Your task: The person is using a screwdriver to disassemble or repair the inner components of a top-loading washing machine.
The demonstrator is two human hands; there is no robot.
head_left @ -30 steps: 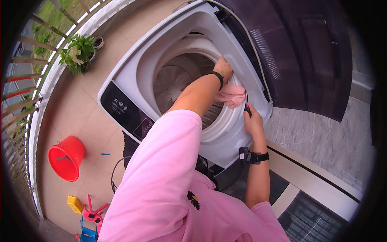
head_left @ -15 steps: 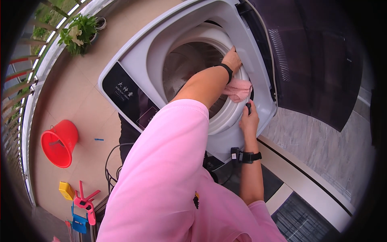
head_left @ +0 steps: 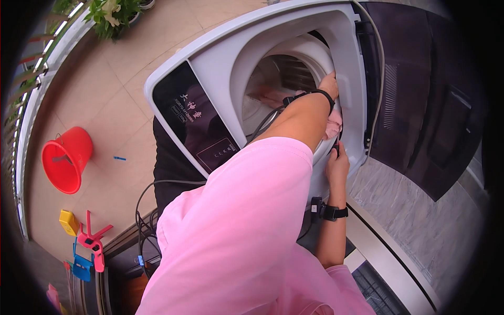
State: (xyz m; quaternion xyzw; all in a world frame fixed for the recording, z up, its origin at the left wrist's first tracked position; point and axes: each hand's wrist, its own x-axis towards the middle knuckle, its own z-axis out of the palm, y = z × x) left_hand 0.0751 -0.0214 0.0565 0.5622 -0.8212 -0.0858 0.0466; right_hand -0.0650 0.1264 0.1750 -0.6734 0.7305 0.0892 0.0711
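Note:
A top-load washing machine (head_left: 173,73) stands with its lid raised, its round tub partly filled with water and something pinkish. My left arm reaches across, and my left hand (head_left: 328,85) is curled over the right side of the pale tub rim (head_left: 319,55); some fingers are hidden. Just below that hand, a pink cloth (head_left: 333,126) lies over the rim beside the gap between tub and casing. My right hand (head_left: 337,164) is closed round the black handle of a screwdriver (head_left: 335,150). Its thin shaft points up along the cloth's right edge, the tip hidden.
The dark raised lid (head_left: 415,89) extends to the right. A grey hose runs along its hinge side. On the tiled floor at left are a red bucket (head_left: 68,157), a small blue piece (head_left: 119,158), and pink, blue and yellow plastic items (head_left: 94,244). Cables (head_left: 142,226) hang beside my left sleeve.
The view has shifted, so the washer sits farther right. Both hands keep their holds by the rim; the screwdriver's shaft shows less, and cables at my left wrist now show over the tub.

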